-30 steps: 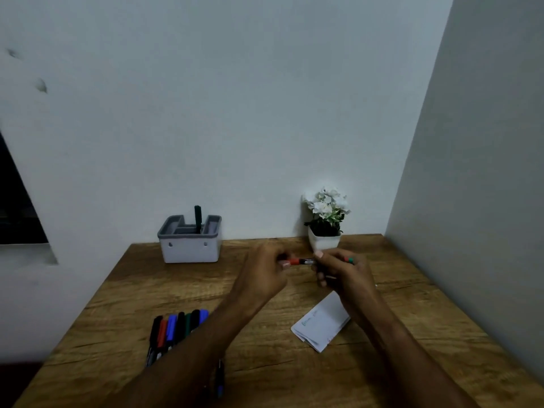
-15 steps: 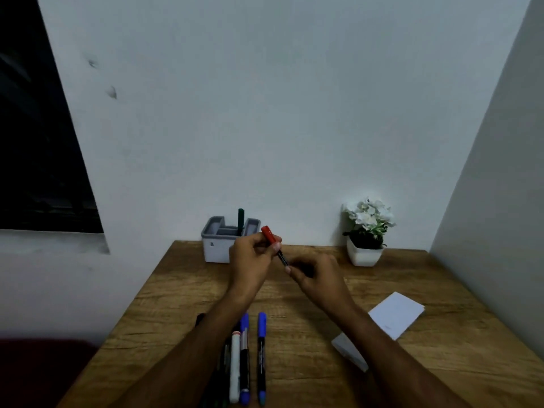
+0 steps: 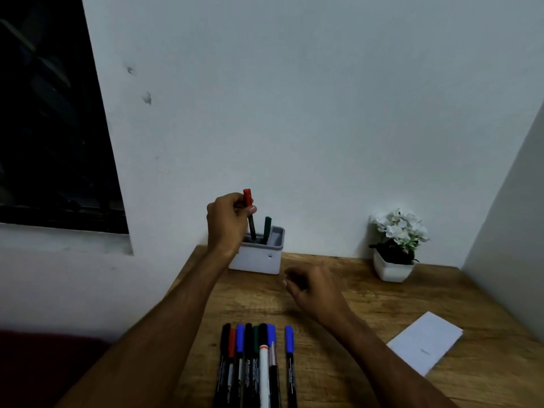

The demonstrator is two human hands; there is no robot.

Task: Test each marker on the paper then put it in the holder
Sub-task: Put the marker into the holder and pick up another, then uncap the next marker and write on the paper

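My left hand (image 3: 226, 222) pinches a red-capped marker (image 3: 249, 210), held nearly upright with its lower end dipping into the grey-and-white holder (image 3: 259, 259) at the back of the desk. A green-capped marker (image 3: 267, 229) stands in the holder beside it. My right hand (image 3: 315, 290) hovers over the desk with loosely curled fingers and holds nothing. Several capped markers (image 3: 256, 366) lie in a row near the front edge. The white paper (image 3: 424, 341) lies at the right with a faint mark on it.
A white pot with white flowers (image 3: 394, 248) stands at the back right corner. Walls close the desk at the back and right. A dark window (image 3: 50, 128) is on the left. The wooden desk (image 3: 353, 334) shows bare wood between the holder and the marker row.
My left hand carried the red-capped marker away from my right hand, up and back to the holder, and turned it upright. My right hand let go and stayed low over the desk.
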